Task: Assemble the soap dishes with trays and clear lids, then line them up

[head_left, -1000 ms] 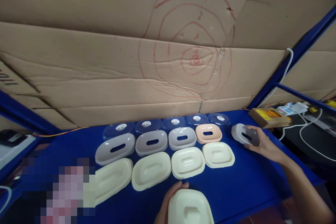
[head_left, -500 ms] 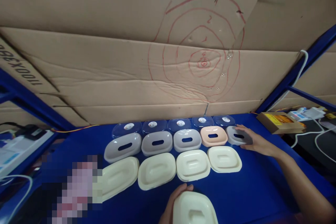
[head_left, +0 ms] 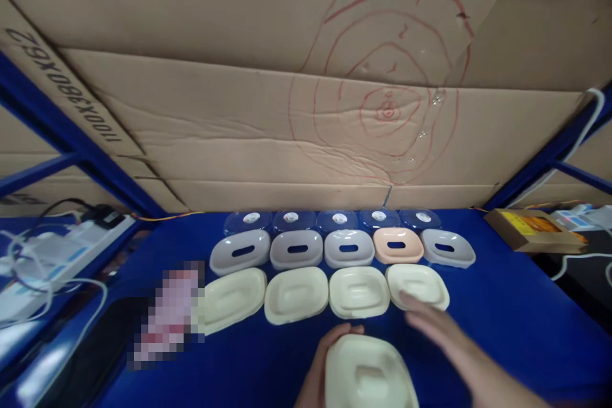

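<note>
At the bottom centre, my left hand is wrapped around the left side of a cream soap dish base; its fingers are partly hidden. To the right of it, my right hand is slightly blurred, its fingers stretched out and nothing visibly held. Its fingertips overlap the front edge of the rightmost cream base in the front row; whether they touch it I cannot tell. Behind stand several grey soap dish trays with slots, the rightmost grey tray sitting beside a peach tray.
Clear lids with round stickers, such as this lid, line the back of the blue table. A pixelated patch lies left, near a power strip. At the right are a cardboard box and cables; cardboard walls the back.
My right hand has let go of the rightmost grey tray and come back toward me, over the front row. My left hand still holds the cream base. The view has shifted somewhat.
</note>
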`<state>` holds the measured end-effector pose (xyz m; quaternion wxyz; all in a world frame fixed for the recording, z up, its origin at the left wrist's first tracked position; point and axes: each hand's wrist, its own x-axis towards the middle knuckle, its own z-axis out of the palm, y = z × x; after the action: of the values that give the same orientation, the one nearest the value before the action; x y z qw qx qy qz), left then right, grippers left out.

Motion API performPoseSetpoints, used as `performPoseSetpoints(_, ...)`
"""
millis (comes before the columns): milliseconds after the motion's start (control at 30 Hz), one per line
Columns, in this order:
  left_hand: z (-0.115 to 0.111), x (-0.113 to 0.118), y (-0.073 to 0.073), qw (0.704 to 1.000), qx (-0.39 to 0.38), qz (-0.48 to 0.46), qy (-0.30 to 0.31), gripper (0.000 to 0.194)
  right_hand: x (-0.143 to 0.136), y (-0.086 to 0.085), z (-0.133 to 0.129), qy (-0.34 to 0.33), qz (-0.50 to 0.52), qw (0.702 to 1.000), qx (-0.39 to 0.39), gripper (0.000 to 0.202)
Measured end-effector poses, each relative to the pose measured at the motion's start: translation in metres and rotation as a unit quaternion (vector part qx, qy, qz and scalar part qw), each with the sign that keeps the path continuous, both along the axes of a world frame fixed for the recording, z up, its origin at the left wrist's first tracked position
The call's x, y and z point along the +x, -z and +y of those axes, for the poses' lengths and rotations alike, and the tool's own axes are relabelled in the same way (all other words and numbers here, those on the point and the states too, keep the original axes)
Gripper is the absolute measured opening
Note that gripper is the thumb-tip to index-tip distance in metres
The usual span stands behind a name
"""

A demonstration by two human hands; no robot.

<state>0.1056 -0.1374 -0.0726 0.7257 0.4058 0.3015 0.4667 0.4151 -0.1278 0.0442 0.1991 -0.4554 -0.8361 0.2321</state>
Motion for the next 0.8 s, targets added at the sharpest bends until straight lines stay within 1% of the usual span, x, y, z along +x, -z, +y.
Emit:
performPoseSetpoints(33, -0.003, 0.007, 0.001, 1.000, 0.021, 0.001, -0.003, 0.080, -0.021, 0.000, -0.011, -0.053, -0.018, 0.998, -0.033, 0.098)
performPoseSetpoints(67, -0.005, 0.013, 0.001, 0.999, 0.045, 0.001, -0.008, 0.087, -0.039, 0.002, -0.019, -0.076, -0.029, 0.995, -0.051, 0.093)
performPoseSetpoints(133, -0.010, 0.025, 0.001, 0.996, 0.081, -0.011, -0.020, 0.107, -0.060, 0.011, -0.023, -0.070, -0.036, 0.995, -0.060, 0.093)
performPoseSetpoints(167, -0.012, 0.029, -0.001, 0.996, 0.083, -0.016, -0.031, 0.110, -0.064, 0.017, -0.023, -0.053, -0.035, 0.996, -0.058, 0.096)
performPoseSetpoints(267, -0.016, 0.036, -0.010, 0.997, 0.075, -0.008, -0.033, 0.108, -0.061, 0.038, -0.021, -0.020, -0.036, 0.996, -0.076, 0.104)
performPoseSetpoints(367, -0.019, 0.034, -0.019, 0.997, 0.071, 0.012, 0.005, 0.114, -0.046, 0.051, -0.025, -0.009, -0.048, 0.994, -0.097, 0.106)
performPoseSetpoints(433, -0.021, 0.028, -0.022, 0.996, 0.074, 0.023, 0.038, 0.119, -0.027, 0.054, -0.027, 0.011, -0.044, 0.997, -0.065, 0.111)
performPoseSetpoints(467, -0.021, 0.024, -0.023, 0.995, 0.081, 0.040, 0.048, 0.118, -0.014, 0.054, -0.028, 0.040, -0.039, 0.998, -0.031, 0.109)
performPoseSetpoints(500, -0.022, 0.018, -0.023, 0.992, 0.090, 0.070, 0.051, 0.113, 0.002, 0.053, -0.027, 0.082, -0.035, 0.996, 0.012, 0.105)
performPoseSetpoints(533, -0.022, 0.012, -0.024, 0.988, 0.105, 0.109, 0.040, 0.104, 0.021, 0.052, -0.025, 0.139, -0.035, 0.988, 0.059, 0.096)
performPoseSetpoints(567, -0.022, 0.006, -0.025, 0.980, 0.118, 0.160, 0.024, 0.091, 0.042, 0.052, -0.022, 0.206, -0.039, 0.972, 0.109, 0.086)
performPoseSetpoints(600, -0.021, 0.000, -0.027, 0.969, 0.133, 0.208, 0.001, 0.076, 0.064, 0.053, -0.019, 0.265, -0.047, 0.952, 0.146, 0.083)
performPoseSetpoints(633, -0.019, -0.005, -0.029, 0.958, 0.149, 0.242, -0.025, 0.061, 0.087, 0.055, -0.016, 0.308, -0.059, 0.935, 0.164, 0.084)
performPoseSetpoints(667, -0.017, -0.008, -0.032, 0.952, 0.156, 0.261, -0.042, 0.051, 0.109, 0.058, -0.012, 0.329, -0.072, 0.928, 0.160, 0.087)
performPoseSetpoints(700, -0.014, -0.011, -0.034, 0.948, 0.162, 0.271, -0.051, 0.044, 0.128, 0.062, -0.009, 0.335, -0.080, 0.927, 0.149, 0.090)
performPoseSetpoints(767, -0.009, -0.012, -0.040, 0.944, 0.169, 0.280, -0.042, 0.037, 0.156, 0.072, -0.004, 0.332, -0.092, 0.933, 0.105, 0.089)
performPoseSetpoints(800, -0.007, -0.011, -0.043, 0.942, 0.175, 0.285, -0.031, 0.035, 0.164, 0.077, -0.002, 0.328, -0.097, 0.935, 0.090, 0.086)
